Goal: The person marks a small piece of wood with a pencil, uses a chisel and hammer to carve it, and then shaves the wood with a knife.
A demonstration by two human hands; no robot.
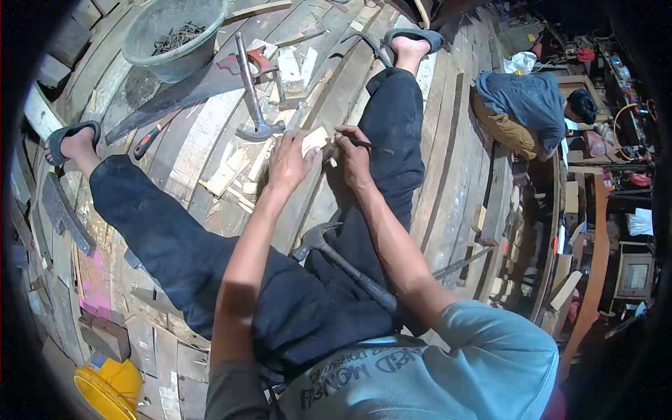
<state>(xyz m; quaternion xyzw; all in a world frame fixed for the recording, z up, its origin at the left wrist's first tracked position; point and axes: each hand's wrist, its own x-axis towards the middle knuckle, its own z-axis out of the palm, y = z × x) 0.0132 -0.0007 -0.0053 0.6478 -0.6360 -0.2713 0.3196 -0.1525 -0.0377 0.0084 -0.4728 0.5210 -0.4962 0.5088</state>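
Note:
My left hand [288, 162] is closed on a small pale wood block [316, 139], low over the plank floor between my spread legs. In my right hand [355, 162] is a thin dark pencil-like tool [374, 147]; its exact kind I cannot make out. Just beyond my left hand lies a claw hammer [249, 87] with a metal shaft. Another hammer [343, 262] rests near my lap, its grip toward my body. Offcuts of pale wood [227, 171] are scattered left of my left hand.
A handsaw [178, 98] with a red handle and a red-black handled tool [147, 141] lie left. Behind them stands a grey tub [147, 59] holding nails. A curved bar [369, 45] is near my foot. A yellow bucket [129, 385] stands lower left; another person [521, 105] crouches right.

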